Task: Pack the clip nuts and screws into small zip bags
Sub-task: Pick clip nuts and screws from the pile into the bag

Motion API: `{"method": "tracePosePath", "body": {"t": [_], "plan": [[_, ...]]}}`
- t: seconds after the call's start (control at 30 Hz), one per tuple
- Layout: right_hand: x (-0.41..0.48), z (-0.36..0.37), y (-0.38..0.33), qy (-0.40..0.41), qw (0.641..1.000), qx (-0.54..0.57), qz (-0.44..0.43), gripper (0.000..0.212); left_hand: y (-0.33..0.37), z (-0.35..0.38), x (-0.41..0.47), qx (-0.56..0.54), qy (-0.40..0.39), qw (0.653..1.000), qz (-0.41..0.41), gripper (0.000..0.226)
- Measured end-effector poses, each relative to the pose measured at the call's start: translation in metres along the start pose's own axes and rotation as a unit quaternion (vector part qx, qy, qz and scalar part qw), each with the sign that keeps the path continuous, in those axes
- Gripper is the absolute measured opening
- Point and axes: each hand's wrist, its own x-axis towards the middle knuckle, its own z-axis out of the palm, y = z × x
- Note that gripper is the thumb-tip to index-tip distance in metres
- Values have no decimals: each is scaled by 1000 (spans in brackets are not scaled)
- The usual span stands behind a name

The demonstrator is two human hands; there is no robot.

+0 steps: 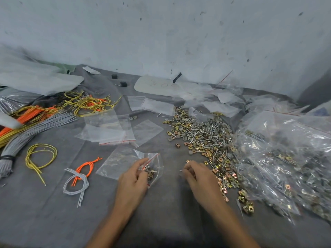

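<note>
- Presently pinching small zip bag [157, 167] at its open mouth with left hand [132, 178]
- Pinching a screw [180, 170] in curled right hand [195, 174] beside clip nut and screw pile [206, 138] edge
- Leaving bare grey cloth [166, 194] between both wrists

We see soft, cool, even light with no clear source; shadows are faint, and the cloth [53, 221] darkens toward the bottom edge. Glare glints off the bags [286, 149] on the right. The wide lens bows the wall [161, 33] and stretches the corners. The left edge is smeared; the centre is fairly sharp.
</note>
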Motion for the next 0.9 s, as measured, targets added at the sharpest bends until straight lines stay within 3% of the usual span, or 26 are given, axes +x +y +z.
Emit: {"method": "tracePosePath", "body": {"t": [0.2,0.43,0.57,0.7,0.9], "plan": [[7,26,-43,-17,994,75,-82,5,-2,0,1,6,0,1000,4,44],[25,36,-63,-96,988,105,-66,22,-6,0,0,-19,-4,1000,14,47],[58,11,-38,-45,997,39,-53,9,-8,1,2,-37,-4,999,17,49],[128,-18,9,8,997,-75,30,10,-8,2,3,-39,-6,999,12,48],[191,-17,41,-84,970,-219,60,13,-4,2,5,-40,1,999,-2,44]]}}
